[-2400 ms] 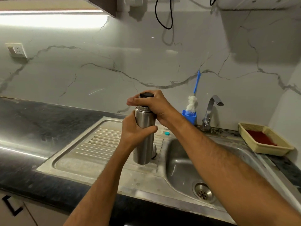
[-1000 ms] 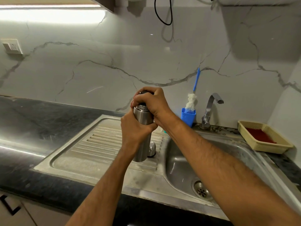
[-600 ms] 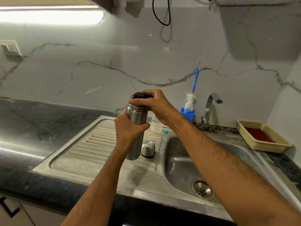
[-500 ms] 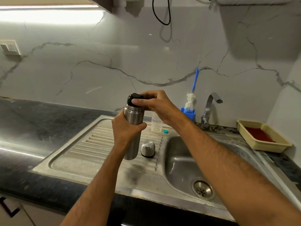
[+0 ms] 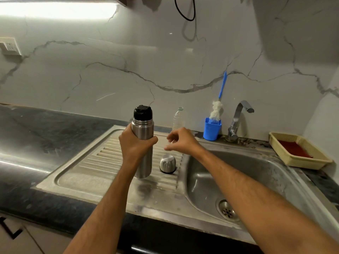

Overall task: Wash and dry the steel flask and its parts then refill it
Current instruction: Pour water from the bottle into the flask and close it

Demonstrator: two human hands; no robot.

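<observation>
Steel flask (image 5: pixel 143 143) upright over the drainboard (image 5: pixel 95 162), your left hand (image 5: pixel 133 143) wrapped round its body; black stopper (image 5: pixel 142 112) on. Cup lid (image 5: pixel 167 163) upturned beside it, not yet fitted. Your right hand (image 5: pixel 180 141) hovers loose, holding nothing. Filled or not, can't tell; capping likely remains.

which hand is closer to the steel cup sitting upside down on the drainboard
Right. The right hand hovers just above the steel cup; the left hand grips the flask beside it.
</observation>
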